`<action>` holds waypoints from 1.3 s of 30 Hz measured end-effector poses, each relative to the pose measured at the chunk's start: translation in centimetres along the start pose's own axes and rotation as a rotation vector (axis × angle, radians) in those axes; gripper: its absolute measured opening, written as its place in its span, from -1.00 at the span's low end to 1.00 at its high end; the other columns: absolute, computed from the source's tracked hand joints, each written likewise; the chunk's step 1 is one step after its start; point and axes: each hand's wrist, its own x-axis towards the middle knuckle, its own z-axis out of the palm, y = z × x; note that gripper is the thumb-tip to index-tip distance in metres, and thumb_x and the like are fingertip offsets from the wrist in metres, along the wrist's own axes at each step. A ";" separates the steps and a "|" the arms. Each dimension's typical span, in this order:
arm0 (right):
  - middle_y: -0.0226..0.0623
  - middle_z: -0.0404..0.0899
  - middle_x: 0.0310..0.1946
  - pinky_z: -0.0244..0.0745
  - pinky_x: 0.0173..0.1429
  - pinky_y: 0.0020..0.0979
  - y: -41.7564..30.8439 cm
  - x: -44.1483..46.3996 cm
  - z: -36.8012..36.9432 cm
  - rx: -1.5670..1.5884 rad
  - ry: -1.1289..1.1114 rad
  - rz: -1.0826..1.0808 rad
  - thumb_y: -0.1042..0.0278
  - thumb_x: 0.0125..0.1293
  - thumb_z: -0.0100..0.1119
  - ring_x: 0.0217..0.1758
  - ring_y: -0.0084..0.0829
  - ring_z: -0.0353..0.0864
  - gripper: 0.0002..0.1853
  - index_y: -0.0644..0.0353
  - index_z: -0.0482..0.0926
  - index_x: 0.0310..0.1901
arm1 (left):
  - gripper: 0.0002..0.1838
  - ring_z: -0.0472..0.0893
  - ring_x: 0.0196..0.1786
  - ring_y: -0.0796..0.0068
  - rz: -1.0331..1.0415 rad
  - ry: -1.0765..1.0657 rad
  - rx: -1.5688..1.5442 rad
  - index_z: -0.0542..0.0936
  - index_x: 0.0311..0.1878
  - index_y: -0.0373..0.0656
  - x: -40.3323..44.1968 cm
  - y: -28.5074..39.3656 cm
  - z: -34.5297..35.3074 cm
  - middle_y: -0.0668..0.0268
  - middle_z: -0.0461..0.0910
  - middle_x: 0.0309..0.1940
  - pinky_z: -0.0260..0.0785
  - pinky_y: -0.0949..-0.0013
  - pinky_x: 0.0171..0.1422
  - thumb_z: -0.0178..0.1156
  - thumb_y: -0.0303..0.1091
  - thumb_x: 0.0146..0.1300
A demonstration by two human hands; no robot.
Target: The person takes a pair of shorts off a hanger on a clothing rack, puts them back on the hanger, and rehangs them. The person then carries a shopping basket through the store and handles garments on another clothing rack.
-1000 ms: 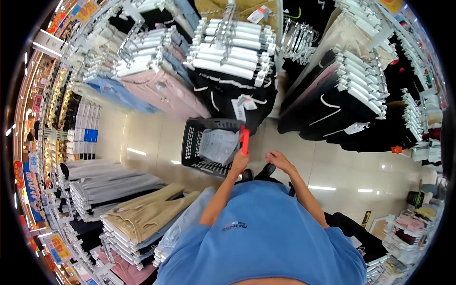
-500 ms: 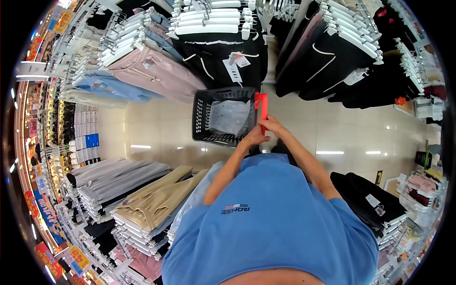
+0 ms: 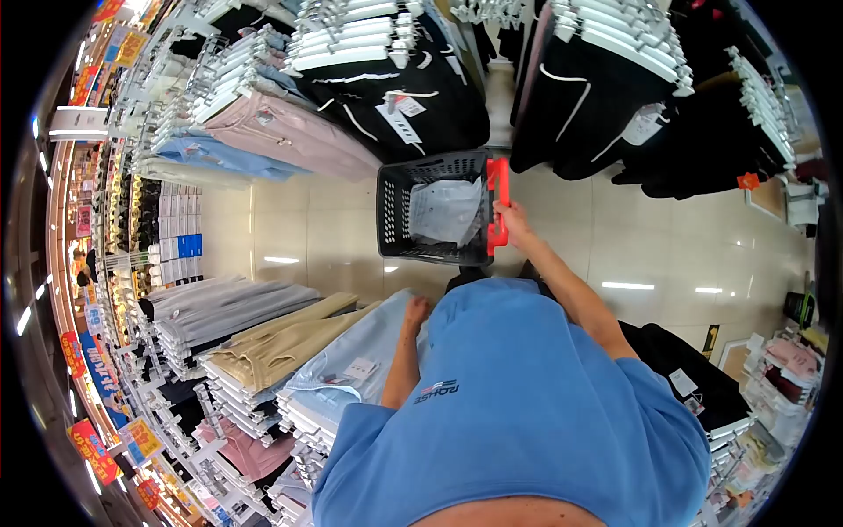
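Observation:
A black shopping basket (image 3: 393,215) hangs at mid-view, with a clear plastic-wrapped item (image 3: 443,211) inside it. My right hand (image 3: 514,223) is wrapped round the basket's red handle (image 3: 498,193), on the basket's right side. My left hand (image 3: 415,311) is beside the folded light blue jeans (image 3: 338,356), below the basket; its fingers look curled in, and nothing shows in them. Whether it touches the jeans is hard to tell. Above the basket hang black trousers (image 3: 439,97) with white drawstrings and a tag.
Pink trousers (image 3: 294,132) hang at the upper left, more black trousers (image 3: 571,114) at the upper right. Khaki trousers (image 3: 281,342) and grey trousers (image 3: 233,307) lie at the lower left. Black garments (image 3: 680,360) are at the lower right. Tiled floor (image 3: 307,220) shows between the racks.
My left hand has left the handle and moved down and left toward the jeans. My right hand has come to the handle and stays on it. The basket sits slightly further right in view.

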 end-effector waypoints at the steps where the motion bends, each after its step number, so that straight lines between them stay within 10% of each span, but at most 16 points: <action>1: -0.49 0.48 -0.54 0.29 -0.48 -0.45 -0.2 0.0 -0.9 -0.020 0.032 -0.036 0.30 0.40 0.20 -0.55 -0.60 0.38 -0.88 0.07 0.50 -0.28 | -0.77 0.53 -0.41 0.47 -0.116 0.045 0.024 0.62 -0.06 -0.20 -1.6 -0.3 0.8 0.31 0.58 -0.41 0.43 0.38 -0.33 0.10 -0.31 0.34; 4: -0.49 0.53 -0.53 0.41 -0.37 -0.45 -1.6 -0.5 -4.1 -0.129 0.092 -0.095 0.19 0.45 0.21 -0.50 -0.61 0.47 -0.78 0.12 0.58 -0.30 | -0.80 0.53 -0.39 0.50 -0.310 0.095 0.088 0.63 -0.09 -0.18 -4.6 -1.0 2.2 0.31 0.58 -0.41 0.43 0.41 -0.31 0.10 -0.34 0.34; 20: 0.03 0.55 -0.45 0.46 -0.18 -0.11 -3.9 -5.0 -18.7 -0.683 0.724 -0.594 0.08 0.45 0.16 -0.35 -0.05 0.59 -0.65 0.27 0.54 -0.07 | -0.62 0.66 -0.23 0.44 0.005 -0.115 -0.090 0.48 0.25 -0.20 2.8 15.6 -1.1 0.25 0.68 -0.14 0.57 0.41 -0.13 0.11 -0.26 0.44; 39: 0.26 0.62 -0.24 0.49 -0.02 0.10 -10.6 -11.4 -40.2 -0.875 0.723 -0.436 0.06 0.52 0.04 -0.08 0.30 0.60 -0.61 0.25 0.45 0.11 | -0.53 0.65 -0.10 0.44 -0.153 -0.157 -0.155 0.44 0.35 -0.12 -2.2 15.2 10.0 0.22 0.65 0.01 0.50 0.47 -0.22 0.09 -0.09 0.50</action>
